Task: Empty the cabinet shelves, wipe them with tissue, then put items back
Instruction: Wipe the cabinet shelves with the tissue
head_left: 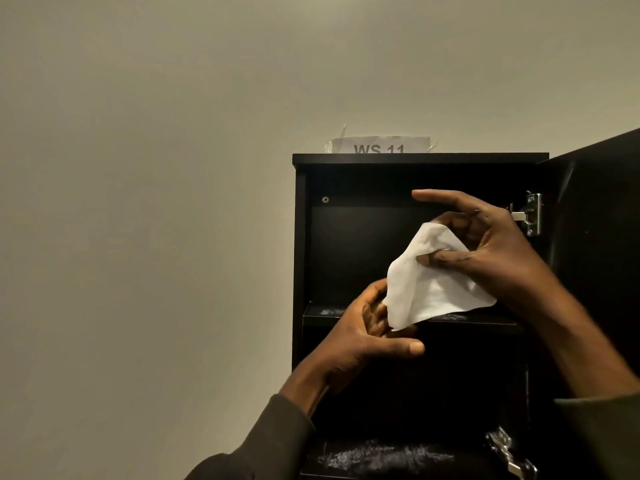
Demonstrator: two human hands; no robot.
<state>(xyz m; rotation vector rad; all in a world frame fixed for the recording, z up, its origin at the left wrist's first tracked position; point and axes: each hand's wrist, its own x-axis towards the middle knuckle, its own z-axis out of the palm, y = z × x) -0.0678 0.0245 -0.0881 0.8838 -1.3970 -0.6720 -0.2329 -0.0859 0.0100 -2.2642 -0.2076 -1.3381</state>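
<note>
A bare wall [138, 202] fills the left side of the room. Against it hangs a black cabinet [299, 254], and just above its top edge a paper label [381, 145] is taped to the wall, its lower half cut off by the cabinet top.

The person's left hand [363, 337] is raised in front of the cabinet, level with the front edge of the upper shelf [322, 311]. Its fingers curl round the lower left edge of a white tissue [426, 292], with the thumb stretched out to the right underneath it. The dark left sleeve [263, 445] runs down to the bottom of the view.

The tissue hangs loosely crumpled between the two hands, in front of the open upper compartment, not touching the shelf as far as I can see. The shelf shows pale dusty smears, and the lower shelf [381, 455] shows more of them.

The right hand [485, 251] holds the tissue's top, pinching it between thumb and middle fingers, while the index finger points out straight to the left.

Further right, a metal hinge [531, 213] holds the open door [595, 237]; a second hinge [509, 452] sits low down.
</note>
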